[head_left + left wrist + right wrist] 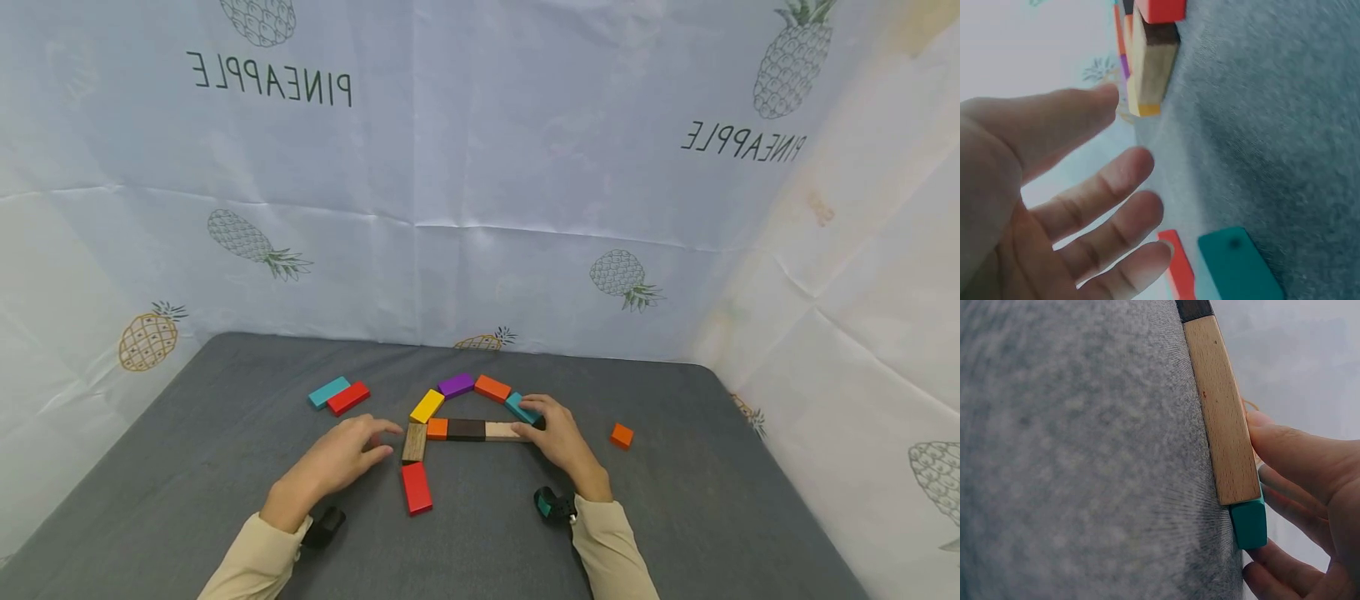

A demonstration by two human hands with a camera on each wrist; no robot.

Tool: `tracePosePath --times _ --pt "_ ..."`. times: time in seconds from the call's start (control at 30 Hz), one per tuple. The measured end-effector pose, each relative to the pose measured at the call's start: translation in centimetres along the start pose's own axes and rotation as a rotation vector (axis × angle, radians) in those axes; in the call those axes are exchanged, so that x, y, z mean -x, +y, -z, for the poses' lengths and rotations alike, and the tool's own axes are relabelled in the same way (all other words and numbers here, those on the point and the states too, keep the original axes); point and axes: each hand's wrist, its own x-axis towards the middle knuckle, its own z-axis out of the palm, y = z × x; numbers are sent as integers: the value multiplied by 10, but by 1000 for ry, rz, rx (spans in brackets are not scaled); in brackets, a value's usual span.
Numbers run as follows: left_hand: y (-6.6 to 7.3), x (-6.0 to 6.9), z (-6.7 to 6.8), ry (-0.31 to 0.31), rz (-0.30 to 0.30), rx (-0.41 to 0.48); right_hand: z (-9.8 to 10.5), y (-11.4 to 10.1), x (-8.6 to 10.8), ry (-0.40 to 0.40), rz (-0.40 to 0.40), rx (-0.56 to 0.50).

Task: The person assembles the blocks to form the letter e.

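Wooden blocks form an outline on the grey table. A red block (417, 488), a brown wood-grain block (414, 442), a yellow block (427, 406), a purple block (456, 385), an orange block (492, 388) and a teal block (519, 407) curve round. Across it runs a row: a short orange block (437, 429), a dark block (467, 430) and a pale wood block (1222, 412). My right hand (557, 435) holds the teal block at its right end, fingers behind, thumb by the pale block. Left of the brown block, my left hand (341, 457) hovers with relaxed fingers, holding nothing.
At the left back lie a loose teal block (328, 392) and a loose red block (348, 398), touching each other. A small orange block (621, 436) sits apart on the right. A pineapple-printed curtain (480, 167) hangs behind the table.
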Motion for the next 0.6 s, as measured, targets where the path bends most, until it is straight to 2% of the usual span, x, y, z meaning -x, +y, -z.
tracePosePath --times 0.2,0.6 --pt "-7 1 0 89 51 -98 1 -1 1 -3 -7 0" --pt "-31 -8 11 241 73 -165 1 -2 1 -10 -10 5"
